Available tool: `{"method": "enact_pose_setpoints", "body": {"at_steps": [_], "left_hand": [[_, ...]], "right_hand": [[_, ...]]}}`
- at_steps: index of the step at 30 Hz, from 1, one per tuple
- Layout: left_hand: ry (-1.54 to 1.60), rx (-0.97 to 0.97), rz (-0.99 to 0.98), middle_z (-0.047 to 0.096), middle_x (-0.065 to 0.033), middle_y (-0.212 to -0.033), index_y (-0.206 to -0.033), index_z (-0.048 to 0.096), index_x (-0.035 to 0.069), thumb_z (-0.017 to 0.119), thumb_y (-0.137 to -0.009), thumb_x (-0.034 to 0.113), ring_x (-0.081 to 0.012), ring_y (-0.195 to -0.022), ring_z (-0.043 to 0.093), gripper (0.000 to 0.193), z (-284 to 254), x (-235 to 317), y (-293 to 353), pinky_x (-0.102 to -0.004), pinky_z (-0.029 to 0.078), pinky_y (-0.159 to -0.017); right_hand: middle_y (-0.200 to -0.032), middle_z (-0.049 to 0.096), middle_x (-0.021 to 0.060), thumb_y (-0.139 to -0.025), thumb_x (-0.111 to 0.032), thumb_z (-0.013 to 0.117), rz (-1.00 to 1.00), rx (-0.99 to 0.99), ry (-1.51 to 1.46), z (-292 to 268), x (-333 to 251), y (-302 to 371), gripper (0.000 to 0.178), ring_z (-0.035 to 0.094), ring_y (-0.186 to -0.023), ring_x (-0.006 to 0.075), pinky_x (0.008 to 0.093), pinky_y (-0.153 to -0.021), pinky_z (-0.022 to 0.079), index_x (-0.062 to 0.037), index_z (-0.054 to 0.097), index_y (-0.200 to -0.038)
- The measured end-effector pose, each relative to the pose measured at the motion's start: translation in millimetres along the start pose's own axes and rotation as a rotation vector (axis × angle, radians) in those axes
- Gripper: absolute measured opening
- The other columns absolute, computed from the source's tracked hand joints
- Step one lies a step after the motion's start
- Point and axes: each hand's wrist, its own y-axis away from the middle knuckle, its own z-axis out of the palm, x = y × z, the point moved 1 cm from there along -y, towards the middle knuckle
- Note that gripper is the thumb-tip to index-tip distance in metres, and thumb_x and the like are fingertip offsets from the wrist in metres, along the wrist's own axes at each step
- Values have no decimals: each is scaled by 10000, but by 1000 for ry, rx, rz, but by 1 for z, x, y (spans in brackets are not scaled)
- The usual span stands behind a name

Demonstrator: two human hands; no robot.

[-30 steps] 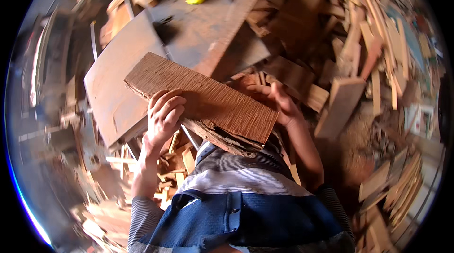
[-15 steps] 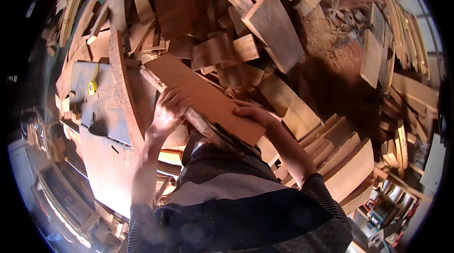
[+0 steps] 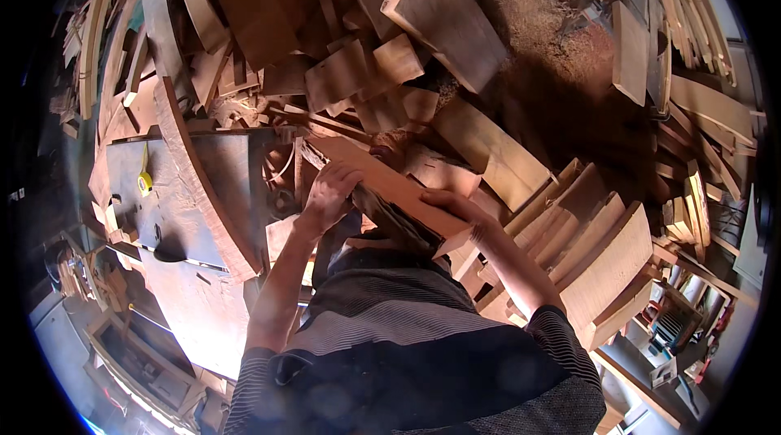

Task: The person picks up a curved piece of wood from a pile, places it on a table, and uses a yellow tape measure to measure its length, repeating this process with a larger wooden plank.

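Clasping a plank (image 3: 392, 181), the left hand (image 3: 332, 191) partly hides it.

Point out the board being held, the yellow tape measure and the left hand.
Held board (image 3: 396, 188): head view, on the middle of its upper face.
Yellow tape measure (image 3: 145, 184): head view, on its rounded case.
Left hand (image 3: 331, 193): head view, on the back of the hand.

On the board (image 3: 396, 183) you are holding, and on everything lying around it, no text, label, number or sign is showing legibly.
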Motion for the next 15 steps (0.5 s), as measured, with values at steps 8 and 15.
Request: {"method": "enact_pose_setpoints", "body": {"at_steps": [8,15], "left_hand": [[96,-159,-333,651,-174,-1154,-1186,617,45,755,-768,55,-404,-1074,634,440,41,-4,38,-479,511,-921],[169,-289,-559,640,-217,-1168,-1230,597,12,732,-810,108,-447,-1132,608,452,46,-5,127,-483,495,-971]], "right_hand": [[-1191,718,150,-966,-186,661,-151,161,187,-34,15,-52,459,736,-968,219,333,-863,603,61,576,-1344],[-1058,741,168,-864,-92,712,-321,553,204,-152,37,-71,364,732,-897,242,350,-786,608,93,678,-1176]]}}
